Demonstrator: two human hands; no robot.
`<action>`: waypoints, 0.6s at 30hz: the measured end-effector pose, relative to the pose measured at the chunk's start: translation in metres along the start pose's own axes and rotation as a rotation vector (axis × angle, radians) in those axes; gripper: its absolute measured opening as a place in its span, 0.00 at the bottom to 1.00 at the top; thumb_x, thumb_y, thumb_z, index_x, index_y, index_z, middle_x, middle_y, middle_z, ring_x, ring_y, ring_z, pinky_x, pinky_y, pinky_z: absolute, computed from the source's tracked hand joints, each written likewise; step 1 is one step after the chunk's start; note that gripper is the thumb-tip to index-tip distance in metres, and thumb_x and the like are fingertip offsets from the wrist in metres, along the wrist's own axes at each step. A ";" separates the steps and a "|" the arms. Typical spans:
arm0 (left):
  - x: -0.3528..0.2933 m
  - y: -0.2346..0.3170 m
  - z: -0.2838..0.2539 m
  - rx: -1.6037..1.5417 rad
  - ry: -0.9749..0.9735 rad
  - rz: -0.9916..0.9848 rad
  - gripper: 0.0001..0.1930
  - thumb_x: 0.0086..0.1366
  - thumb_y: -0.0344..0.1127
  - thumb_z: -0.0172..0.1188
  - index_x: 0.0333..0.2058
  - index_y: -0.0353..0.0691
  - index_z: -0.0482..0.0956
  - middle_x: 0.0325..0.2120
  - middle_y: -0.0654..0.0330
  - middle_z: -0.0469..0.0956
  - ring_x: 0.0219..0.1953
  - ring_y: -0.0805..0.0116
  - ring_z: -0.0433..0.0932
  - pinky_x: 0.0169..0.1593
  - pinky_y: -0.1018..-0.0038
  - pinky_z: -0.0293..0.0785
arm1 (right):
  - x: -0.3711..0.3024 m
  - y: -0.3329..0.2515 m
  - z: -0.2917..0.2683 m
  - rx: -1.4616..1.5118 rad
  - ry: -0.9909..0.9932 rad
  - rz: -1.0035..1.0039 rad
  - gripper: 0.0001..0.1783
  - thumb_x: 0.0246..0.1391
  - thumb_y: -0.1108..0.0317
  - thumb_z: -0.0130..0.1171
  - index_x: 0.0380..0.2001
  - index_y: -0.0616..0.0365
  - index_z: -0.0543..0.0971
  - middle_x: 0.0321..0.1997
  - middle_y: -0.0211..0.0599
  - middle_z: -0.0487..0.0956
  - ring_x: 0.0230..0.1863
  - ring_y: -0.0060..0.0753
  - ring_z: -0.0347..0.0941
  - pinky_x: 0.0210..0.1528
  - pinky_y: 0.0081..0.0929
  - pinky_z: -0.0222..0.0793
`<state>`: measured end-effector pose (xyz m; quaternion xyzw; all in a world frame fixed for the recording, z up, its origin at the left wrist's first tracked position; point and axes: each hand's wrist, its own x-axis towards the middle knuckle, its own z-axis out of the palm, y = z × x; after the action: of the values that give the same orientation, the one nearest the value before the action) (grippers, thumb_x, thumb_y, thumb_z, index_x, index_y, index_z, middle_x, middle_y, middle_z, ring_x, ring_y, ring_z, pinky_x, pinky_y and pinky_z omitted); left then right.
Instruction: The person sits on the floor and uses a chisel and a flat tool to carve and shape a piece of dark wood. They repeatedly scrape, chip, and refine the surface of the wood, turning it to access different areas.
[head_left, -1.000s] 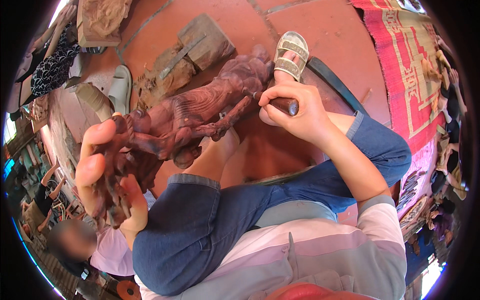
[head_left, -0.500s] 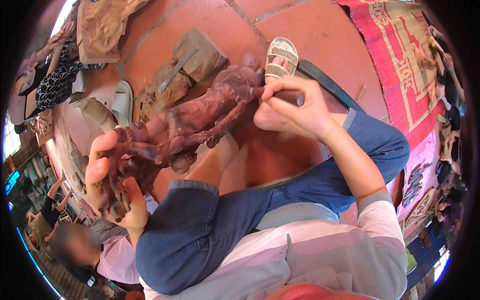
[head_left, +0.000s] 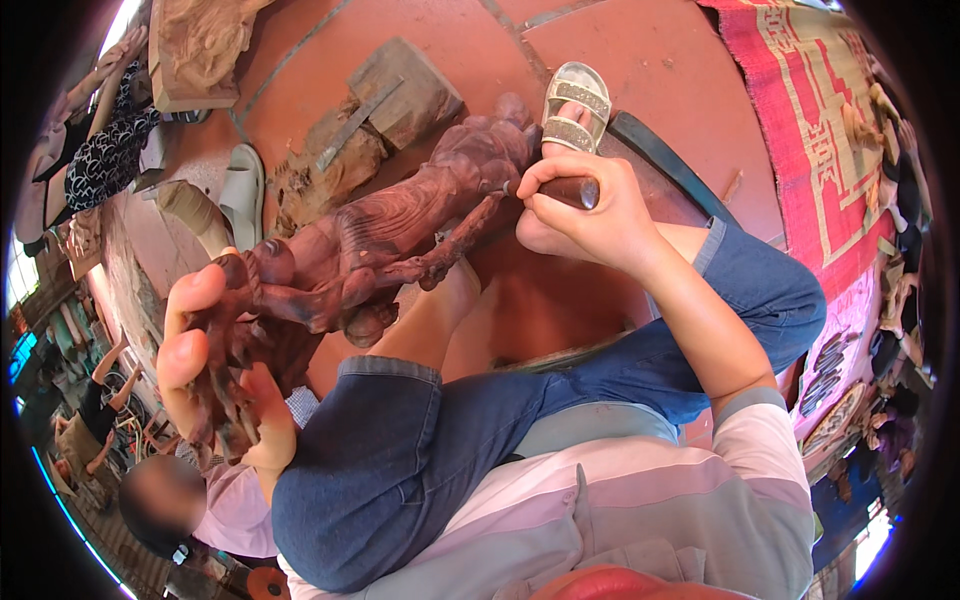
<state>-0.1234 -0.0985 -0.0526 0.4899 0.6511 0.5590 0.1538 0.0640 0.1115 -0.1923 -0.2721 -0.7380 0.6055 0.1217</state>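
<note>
Carved wooden figure (head_left: 390, 228), gripped at one end!
Left hand (head_left: 182, 362) half-curled around it, right hand (head_left: 612, 218) closed on a dark tool handle (head_left: 582, 192).

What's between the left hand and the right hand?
The head view shows the carving stretching from the left hand toward the tool in the right hand.

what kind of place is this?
Likely a wood-carving workshop: a reddish-brown carved figure lies across the view, the right hand grips a dark-handled tool beside it, and a paler carved piece sits at upper left.
</note>
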 end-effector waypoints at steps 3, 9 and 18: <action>0.005 0.000 -0.005 0.020 -0.052 -0.012 0.23 0.64 0.31 0.53 0.57 0.47 0.61 0.56 0.42 0.59 0.54 0.47 0.67 0.53 0.55 0.69 | -0.005 0.016 0.000 0.125 0.013 -0.007 0.05 0.44 0.69 0.59 0.27 0.56 0.81 0.24 0.35 0.78 0.32 0.20 0.74 0.38 0.22 0.68; -0.003 0.000 -0.005 0.027 0.005 -0.008 0.22 0.63 0.32 0.55 0.56 0.45 0.63 0.54 0.41 0.61 0.53 0.48 0.69 0.53 0.57 0.69 | -0.004 -0.001 -0.018 0.574 0.069 0.149 0.02 0.49 0.75 0.58 0.28 0.62 0.79 0.31 0.29 0.78 0.36 0.18 0.73 0.43 0.19 0.67; 0.000 -0.002 -0.006 0.033 -0.003 0.001 0.23 0.63 0.31 0.55 0.56 0.46 0.62 0.55 0.40 0.60 0.53 0.45 0.68 0.51 0.55 0.71 | -0.010 0.017 -0.014 0.425 -0.022 0.252 0.05 0.48 0.77 0.57 0.31 0.63 0.78 0.33 0.31 0.78 0.37 0.20 0.74 0.44 0.18 0.70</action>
<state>-0.1283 -0.1017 -0.0524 0.4935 0.6597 0.5476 0.1462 0.0841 0.1199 -0.2039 -0.3236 -0.5555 0.7604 0.0918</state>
